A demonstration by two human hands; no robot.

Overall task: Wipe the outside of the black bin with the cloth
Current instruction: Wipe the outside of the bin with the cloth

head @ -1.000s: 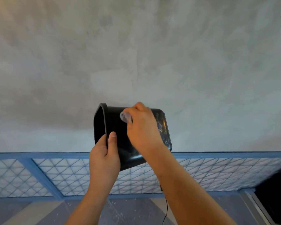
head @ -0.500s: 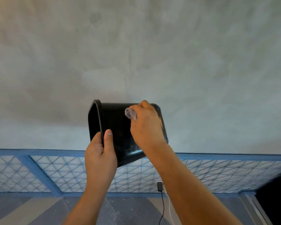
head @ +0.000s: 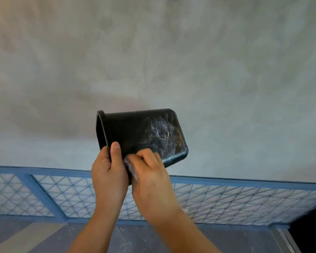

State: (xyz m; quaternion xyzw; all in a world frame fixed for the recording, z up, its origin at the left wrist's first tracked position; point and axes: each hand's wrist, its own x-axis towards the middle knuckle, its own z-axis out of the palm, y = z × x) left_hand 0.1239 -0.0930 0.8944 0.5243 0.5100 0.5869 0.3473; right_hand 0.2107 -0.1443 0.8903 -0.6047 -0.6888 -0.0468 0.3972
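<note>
The black bin is held up in the air on its side, its open mouth to the left and its base to the right. White scratchy marks show on the side near the base. My left hand grips the bin's rim, thumb on the outer wall. My right hand holds a small pale cloth against the lower part of the bin's side, close to the left thumb. Most of the cloth is hidden under the fingers.
A grey plastered wall fills the background. Below it runs a blue-framed panel with diamond wire mesh. A dark object sits at the lower right corner.
My right hand with the cloth slid down the bin's side from near the top edge to the bottom, uncovering the scratched area. The left hand keeps its grip on the rim.
</note>
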